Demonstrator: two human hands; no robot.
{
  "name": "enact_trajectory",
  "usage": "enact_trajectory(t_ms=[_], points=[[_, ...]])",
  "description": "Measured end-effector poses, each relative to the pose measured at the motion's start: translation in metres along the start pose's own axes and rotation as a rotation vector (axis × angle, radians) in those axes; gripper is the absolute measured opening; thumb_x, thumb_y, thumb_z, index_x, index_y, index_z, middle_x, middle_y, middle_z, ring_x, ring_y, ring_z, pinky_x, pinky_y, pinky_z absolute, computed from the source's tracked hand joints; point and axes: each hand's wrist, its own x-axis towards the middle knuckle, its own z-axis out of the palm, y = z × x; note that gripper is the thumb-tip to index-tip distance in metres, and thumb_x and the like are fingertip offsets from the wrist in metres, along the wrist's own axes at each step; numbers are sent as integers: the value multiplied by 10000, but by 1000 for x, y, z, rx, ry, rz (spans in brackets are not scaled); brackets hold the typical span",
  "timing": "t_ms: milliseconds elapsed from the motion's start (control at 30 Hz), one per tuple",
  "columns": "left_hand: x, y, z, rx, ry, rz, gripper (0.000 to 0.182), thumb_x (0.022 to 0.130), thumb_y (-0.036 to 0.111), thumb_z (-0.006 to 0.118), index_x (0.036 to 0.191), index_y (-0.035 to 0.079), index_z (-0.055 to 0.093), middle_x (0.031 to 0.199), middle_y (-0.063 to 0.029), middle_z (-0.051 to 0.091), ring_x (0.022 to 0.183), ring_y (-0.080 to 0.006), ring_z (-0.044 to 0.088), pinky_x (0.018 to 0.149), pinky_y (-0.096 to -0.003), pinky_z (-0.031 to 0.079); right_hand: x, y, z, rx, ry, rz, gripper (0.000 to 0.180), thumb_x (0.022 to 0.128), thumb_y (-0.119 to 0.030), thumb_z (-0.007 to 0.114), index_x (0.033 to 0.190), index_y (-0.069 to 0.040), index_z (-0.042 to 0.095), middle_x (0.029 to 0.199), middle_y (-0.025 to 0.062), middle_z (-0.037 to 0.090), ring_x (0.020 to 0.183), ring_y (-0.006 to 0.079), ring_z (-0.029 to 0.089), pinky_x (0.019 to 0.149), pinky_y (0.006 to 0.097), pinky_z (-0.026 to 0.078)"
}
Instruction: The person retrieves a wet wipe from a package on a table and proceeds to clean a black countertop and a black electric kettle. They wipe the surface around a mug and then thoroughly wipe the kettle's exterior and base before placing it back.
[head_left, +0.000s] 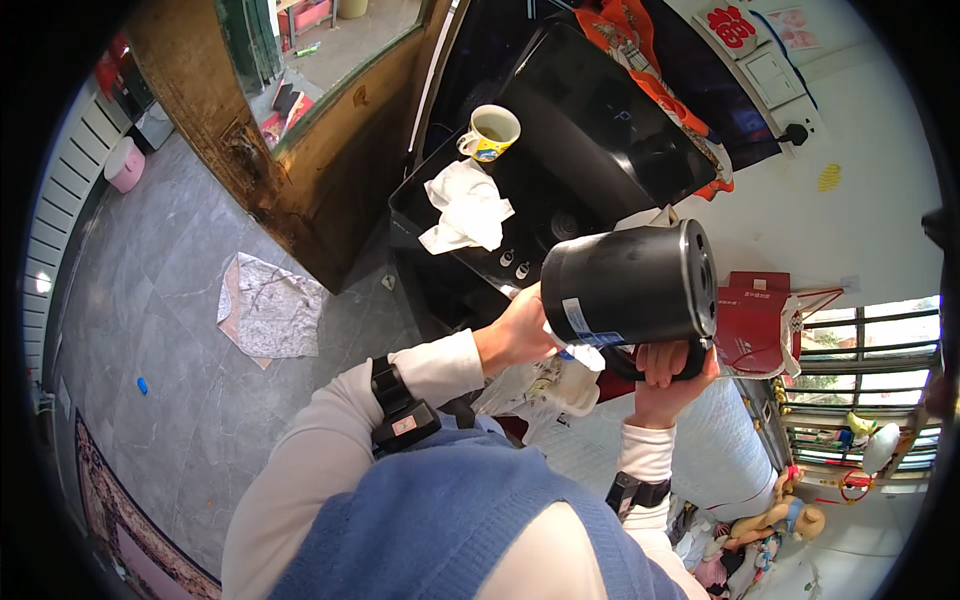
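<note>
A black electric kettle (622, 289) lies tipped on its side in the air in front of me. My right hand (667, 375) is wrapped around its black handle (619, 364). Against the kettle's left end rests my left hand (525, 334), its fingertips hidden behind the body. White tissue (587, 355) shows from under the kettle beside that hand. Stickers with writing are on the kettle's side. Beyond the hands, a crumpled white cloth (466, 210) and a yellow-patterned mug (491, 133) sit on a black glossy appliance top (517, 196).
A wooden door (315, 195) with a glass pane stands left of the appliance. On the grey tiled floor (172, 315) lies a patterned cloth (270, 307). A red paper bag (754, 330) is at right, near a barred window (862, 352). Plastic bags (540, 390) lie below the kettle.
</note>
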Motion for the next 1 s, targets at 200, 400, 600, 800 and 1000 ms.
enact_trajectory(t_ms=[200,400,600,800,1000], points=[[-11,21,1,-228,222,-151,522,1049,482,252,1376,157,497,1394,-17,544,1280,-252,503,1081,-490,361,-5,8,-3,-90,41,-13,535,967,-510,281,569,-159,349,405,-14,335,351,145,287,456,298,339],[-21,23,0,-206,139,-79,534,1052,476,249,1398,128,460,1425,-50,515,1298,-248,492,1108,-460,344,-7,12,-10,-58,96,-13,560,951,-527,313,540,-149,353,411,-8,342,364,158,304,478,318,358],[-34,20,-3,-231,94,-105,547,1049,486,267,1415,121,447,1426,-60,514,1290,-243,501,1106,-434,351,-4,11,-15,-84,115,-85,552,954,-525,301,555,-147,349,417,-9,328,369,152,288,480,315,348],[-40,18,-8,-185,150,-154,556,1043,491,288,1424,114,440,1420,-62,520,1289,-246,503,1109,-428,352,0,9,-16,-67,120,-117,547,956,-524,298,555,-153,334,425,-8,320,381,148,278,483,313,337],[-45,18,-13,-264,191,-133,556,1050,453,265,1418,76,442,1425,-91,513,1295,-268,500,1120,-438,347,3,3,-18,-160,171,-154,536,953,-527,306,562,-161,310,436,-16,299,387,138,271,487,300,330]])
